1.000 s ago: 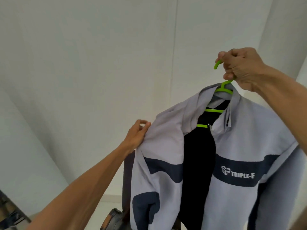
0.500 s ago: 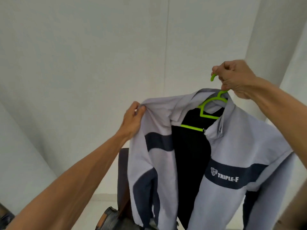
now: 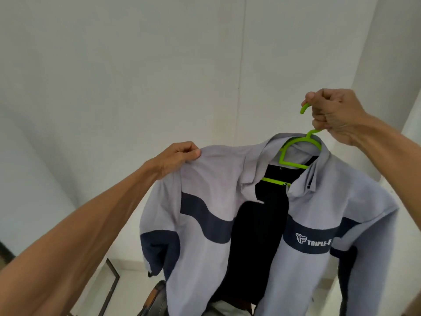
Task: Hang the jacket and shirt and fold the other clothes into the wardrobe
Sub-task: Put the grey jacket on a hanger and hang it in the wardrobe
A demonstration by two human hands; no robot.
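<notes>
Quick update on the jacket point(image 3: 227, 236). It's held up in the air on a green hanger point(image 3: 296, 151), which is gripped by the right hand point(image 3: 335, 112). The fingers are curled tight round the hanger's neck, and the hook tip pokes out past the knuckles. The jacket hangs open straight below that hand, with its dark lining showing down the middle.

The left hand point(image 3: 175, 158) is out to the side of the right one and a bit lower. A bit of cloth at the jacket's shoulder point(image 3: 216, 156) is pinched between its thumb and curled fingers.

What's changed: a second ago that shoulder was slumped well below the hanger and only its edge was nipped. Since then it's been lifted and pulled outward, so it's now stretched almost level with the collar. The front panel below the left hand is spread flatter too. The grip on the hook hasn't been touched.

For the task, that probably means the jacket is being squared up on the hanger before it goes on a rail. Whether the hanger's arm is actually seated inside that shoulder can't be told, since it's hidden under the cloth. If it isn't seated, the shoulder would likely sag again once it's let go.

No wardrobe is seen from here, only a plain white wall point(image 3: 114, 87) beyond both hands, so the hanging itself isn't done yet.
</notes>
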